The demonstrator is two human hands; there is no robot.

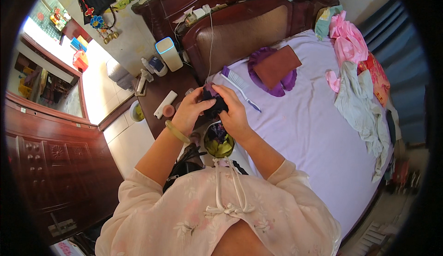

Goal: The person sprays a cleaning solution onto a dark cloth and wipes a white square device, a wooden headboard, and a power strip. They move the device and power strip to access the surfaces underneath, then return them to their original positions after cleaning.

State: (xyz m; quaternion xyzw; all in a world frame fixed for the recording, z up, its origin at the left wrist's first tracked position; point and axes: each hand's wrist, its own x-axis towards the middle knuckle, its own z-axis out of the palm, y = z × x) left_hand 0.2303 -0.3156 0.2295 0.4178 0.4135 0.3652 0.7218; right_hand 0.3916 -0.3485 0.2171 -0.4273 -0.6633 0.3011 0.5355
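Observation:
Both my hands hold a dark, crumpled piece of fabric [213, 104] with a purple patch at its top. My left hand [191, 109], with a pale bangle on the wrist, grips its left side, the thumb lying across it. From the right, the fingers of my right hand [231, 109] press on it. Just below my hands is a round container [234, 145] holding yellow-green and dark purple fabric. A brush [238, 84] with a white and purple handle lies on the bed, right of my hands. Behind it, a brown rectangular pad [278, 67] rests on a ruffled purple cushion [255, 57].
A dark wooden nightstand [155, 95] bears a white power strip [165, 104], a white box-shaped device [169, 53] and bottles. The bed [294, 141] fills the right side, with crumpled clothes [360, 100] along its far edge. A wooden door [62, 166] stands at the left.

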